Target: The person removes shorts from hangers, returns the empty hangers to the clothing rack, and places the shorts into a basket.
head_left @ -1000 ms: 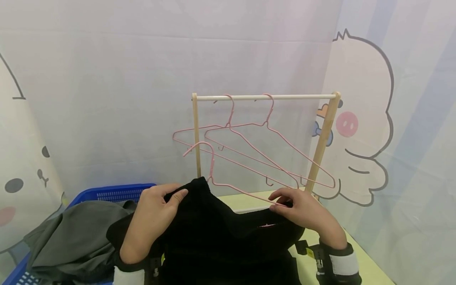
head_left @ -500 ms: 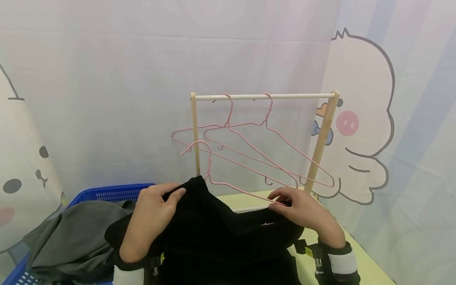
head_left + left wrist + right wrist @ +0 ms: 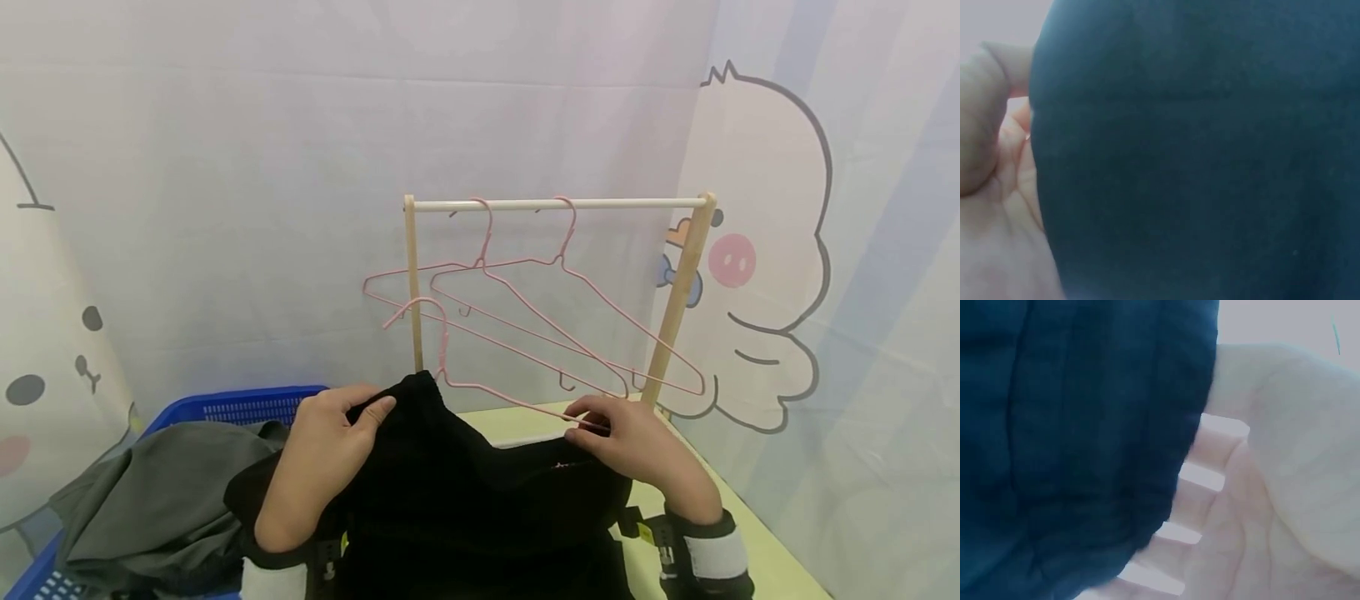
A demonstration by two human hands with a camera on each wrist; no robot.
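A black garment with a band-like edge hangs between the two hands in the head view. My left hand pinches its upper left edge between thumb and fingers. On the other side, my right hand pinches the garment's right edge together with the sloping arm of a pink hanger. The hanger's hook and right arm stand above the cloth; its left arm is hidden by the garment. Dark cloth fills most of the left wrist view. In the right wrist view, fingers lie behind the banded edge.
Two pink hangers hang from the white bar of a wooden rack behind the garment. At left, a blue basket holds grey cloth. A pale yellow tabletop lies below.
My right hand has shifted very slightly left, and the pink sliver showing at the garment's edge has become smaller. My left hand has hardly moved.
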